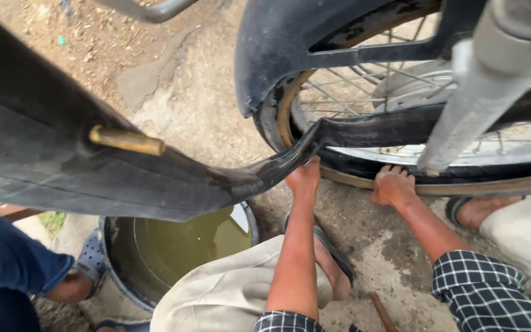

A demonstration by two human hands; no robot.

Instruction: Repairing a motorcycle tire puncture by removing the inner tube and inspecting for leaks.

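Observation:
A motorbike wheel (351,92) with spokes, a black tyre and a black mudguard (278,43) stands in front of me. A black inner tube (62,166) hangs out of the tyre toward the left, very close to the camera, with a brass valve stem (127,141) sticking from it. My left hand (304,178) presses on the tube where it leaves the tyre. My right hand (393,184) grips the tyre's lower edge (462,175), fingers curled over it. Both sleeves are checked.
A dark basin (173,246) of murky water sits on the ground at lower left. My sandalled feet (333,264) rest on cracked concrete. Another person's leg in blue trousers (7,264) is at far left. A grey fork leg (480,86) crosses at right.

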